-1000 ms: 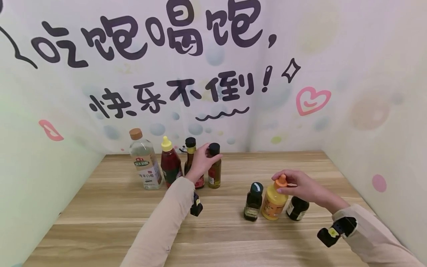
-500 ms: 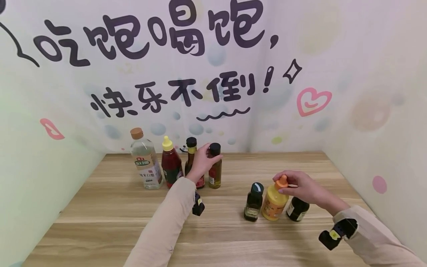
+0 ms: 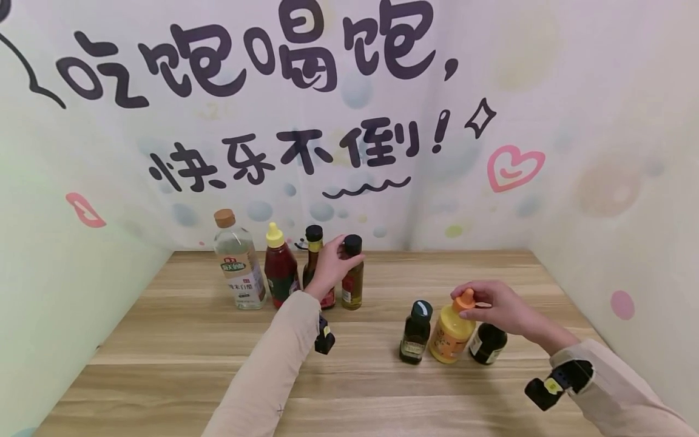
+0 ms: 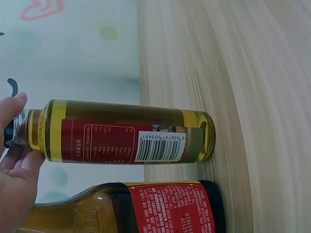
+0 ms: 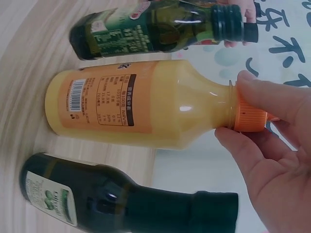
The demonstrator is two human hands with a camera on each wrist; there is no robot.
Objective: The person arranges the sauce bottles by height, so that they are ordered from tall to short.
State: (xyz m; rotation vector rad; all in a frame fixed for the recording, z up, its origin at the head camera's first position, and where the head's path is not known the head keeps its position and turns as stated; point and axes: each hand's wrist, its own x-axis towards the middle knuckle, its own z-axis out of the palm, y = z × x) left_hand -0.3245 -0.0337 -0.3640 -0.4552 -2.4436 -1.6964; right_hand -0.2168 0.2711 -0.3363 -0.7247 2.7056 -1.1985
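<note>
My left hand (image 3: 327,267) grips the neck, just under the black cap, of a slim glass bottle of yellow-brown oil (image 3: 352,284). In the left wrist view this oil bottle (image 4: 116,133) shows a dark red label and a barcode, its base down at the wooden table. My right hand (image 3: 497,306) pinches the orange cap of a yellow squeeze bottle (image 3: 452,334); the right wrist view has thumb and fingers around the ribbed cap (image 5: 250,114). A dark green bottle (image 3: 416,334) stands left of the squeeze bottle, and a dark bottle with a pale label (image 3: 488,345) stands right of it, partly beneath my hand.
At the back left of the wooden table (image 3: 164,388) stand a clear vinegar bottle (image 3: 238,267), a red sauce bottle with a yellow nozzle (image 3: 281,273) and a brown bottle with a black cap (image 3: 314,246), half behind my left hand. A printed cloth (image 3: 327,145) hangs behind.
The top of the yellow squeeze bottle and my right hand have shifted slightly to the right. My left hand keeps its grip on the oil bottle, which stays in place.
</note>
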